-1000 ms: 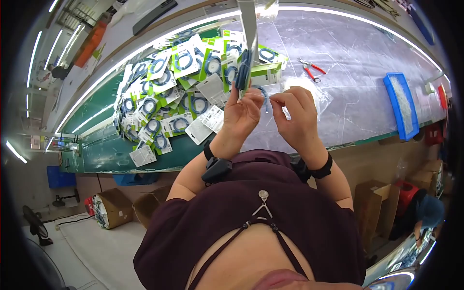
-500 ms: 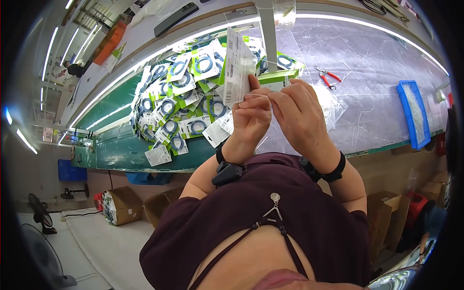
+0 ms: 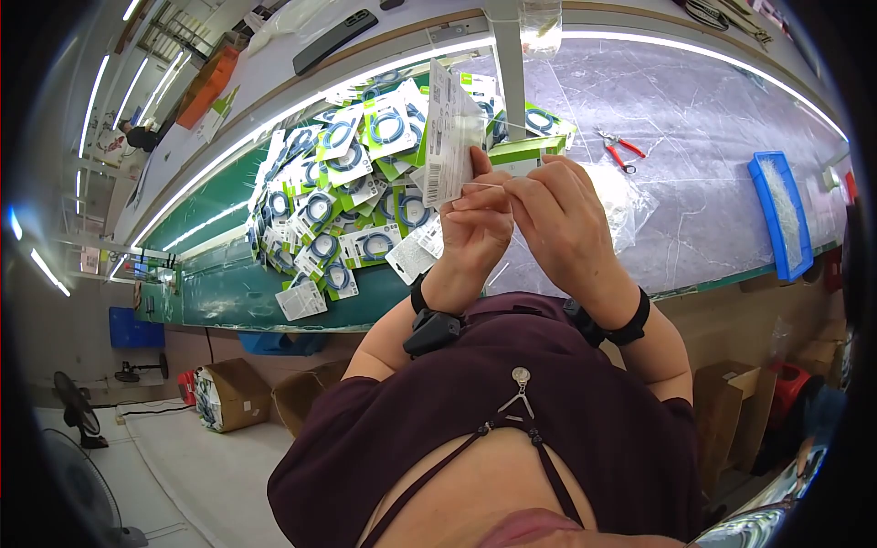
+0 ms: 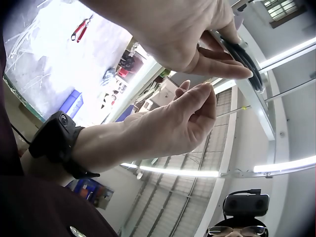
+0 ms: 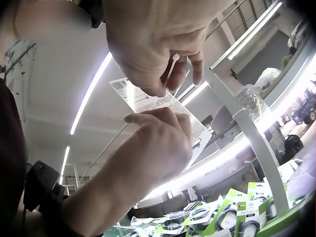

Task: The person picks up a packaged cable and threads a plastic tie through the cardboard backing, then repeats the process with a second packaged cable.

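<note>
A white printed packaging card [image 3: 446, 137] is upright in my left hand [image 3: 477, 239], its barcode side facing me in the head view. The left wrist view shows a dark coiled cable [image 4: 243, 59] on the card's other side, next to my left fingers. My right hand [image 3: 568, 219] is close beside the left and pinches a thin white cable tie [image 5: 172, 69], whose small square head sticks out between the fingers in the right wrist view. In the head view the tie spans from the right fingertips to the left hand at the card's lower edge.
A heap of carded blue cables [image 3: 375, 173] covers the green mat [image 3: 219, 283] to the left. Red-handled cutters [image 3: 623, 149] and a clear plastic bag [image 3: 630, 205] lie to the right. Farther right is a blue tray [image 3: 781, 215] of white ties. A white post [image 3: 510, 82] rises behind the card.
Since one second ago the card has turned from edge-on to show its printed back. My right hand has come closer to the left. Over the last half second the hands barely moved.
</note>
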`<act>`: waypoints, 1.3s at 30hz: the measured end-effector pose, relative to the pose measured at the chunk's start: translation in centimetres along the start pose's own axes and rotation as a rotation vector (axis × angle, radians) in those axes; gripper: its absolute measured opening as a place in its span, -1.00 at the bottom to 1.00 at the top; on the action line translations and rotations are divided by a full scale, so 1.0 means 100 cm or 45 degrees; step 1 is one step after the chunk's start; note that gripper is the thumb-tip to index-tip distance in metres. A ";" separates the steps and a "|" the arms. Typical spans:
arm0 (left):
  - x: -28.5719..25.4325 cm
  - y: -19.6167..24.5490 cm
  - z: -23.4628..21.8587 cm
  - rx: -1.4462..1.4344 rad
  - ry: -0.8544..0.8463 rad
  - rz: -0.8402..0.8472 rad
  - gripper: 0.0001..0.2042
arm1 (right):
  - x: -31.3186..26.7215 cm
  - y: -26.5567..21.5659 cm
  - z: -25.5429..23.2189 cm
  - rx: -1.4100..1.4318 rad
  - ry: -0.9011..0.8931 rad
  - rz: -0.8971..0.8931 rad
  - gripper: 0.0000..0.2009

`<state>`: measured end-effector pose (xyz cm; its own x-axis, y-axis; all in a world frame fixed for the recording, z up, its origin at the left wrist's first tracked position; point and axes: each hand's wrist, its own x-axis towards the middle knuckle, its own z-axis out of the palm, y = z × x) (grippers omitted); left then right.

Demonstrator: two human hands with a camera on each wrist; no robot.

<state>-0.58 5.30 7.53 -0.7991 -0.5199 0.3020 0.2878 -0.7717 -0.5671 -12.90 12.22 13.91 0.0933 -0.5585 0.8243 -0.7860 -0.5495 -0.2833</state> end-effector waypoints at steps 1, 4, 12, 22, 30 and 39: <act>0.000 0.000 0.000 0.000 -0.001 0.000 -0.73 | 0.001 -0.001 0.000 0.006 -0.002 -0.004 -0.80; -0.001 0.001 0.001 0.014 0.002 0.008 -0.73 | 0.002 -0.003 0.002 0.014 -0.005 -0.004 -0.80; -0.004 0.006 0.000 0.010 -0.010 0.020 -0.72 | 0.002 -0.004 0.005 0.010 -0.019 -0.009 -0.79; -0.004 0.001 -0.004 0.386 0.069 0.112 -0.70 | 0.008 -0.004 0.008 0.036 -0.025 0.033 -0.80; 0.005 0.017 -0.012 0.997 0.222 0.173 -0.63 | -0.012 0.028 0.007 0.485 -0.023 0.661 -0.82; 0.011 0.009 -0.009 1.459 0.377 0.457 -0.69 | -0.049 0.070 0.023 0.669 0.056 0.777 -0.84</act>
<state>-1.64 4.32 6.66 -0.6250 -0.7806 -0.0019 0.6923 -0.5554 0.4607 -17.48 9.74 6.74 -0.2923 -0.8357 0.4650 -0.2995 -0.3818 -0.8744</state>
